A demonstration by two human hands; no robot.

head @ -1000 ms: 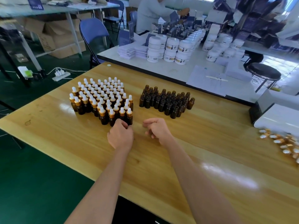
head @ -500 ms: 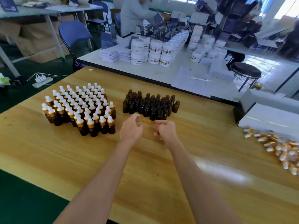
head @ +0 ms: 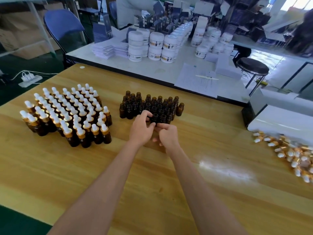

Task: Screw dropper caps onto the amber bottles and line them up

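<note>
Both at uncapped bottles [head: 152, 104]: left grip [head: 142, 130]; right grip [head: 168, 138]

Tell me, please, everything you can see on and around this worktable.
capped dropper bottles: dozens, amber with gold collars and white bulbs, table's left
uncapped bottles: dozens, dark amber, table's centre
loose dropper caps: a pile, gold and white, table's right edge
wooden table: one, light brown, foreground
jars: many, white, on the white table behind
folding chair: one, blue, far left
stool: one, black, far right
power strip: one, white, green floor at left
left hand: one, fingers curled at the nearest uncapped bottles
right hand: one, fingers curled, beside the left hand
</note>
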